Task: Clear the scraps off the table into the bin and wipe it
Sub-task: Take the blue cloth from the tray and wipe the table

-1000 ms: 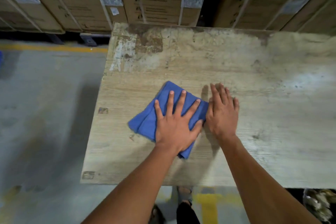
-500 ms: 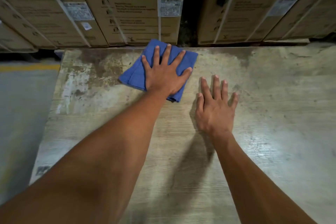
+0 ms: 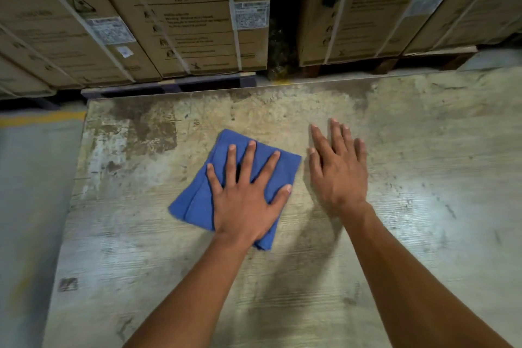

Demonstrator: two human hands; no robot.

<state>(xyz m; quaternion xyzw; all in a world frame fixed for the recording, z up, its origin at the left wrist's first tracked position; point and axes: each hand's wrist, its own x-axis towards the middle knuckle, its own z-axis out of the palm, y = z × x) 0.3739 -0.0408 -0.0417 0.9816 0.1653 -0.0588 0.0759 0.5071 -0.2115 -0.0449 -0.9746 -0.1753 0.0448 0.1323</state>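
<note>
while your left hand (image 3: 247, 200) presses flat with spread fingers on the folded blue cloth (image 3: 197, 200) mid-table (image 3: 423, 234), keep even pressure, overlap strokes, and leave your right hand (image 3: 337, 172) flat, holding nothing, as a brace.

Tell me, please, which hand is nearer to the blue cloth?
Left. The left hand presses flat on the blue cloth; the right hand lies flat on the table just beside it, not touching.

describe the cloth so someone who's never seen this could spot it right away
Start at the worn wooden table below the stacked cardboard boxes. Left of its centre, the left hand presses flat on a folded cloth. It is the only blue thing there.
</note>
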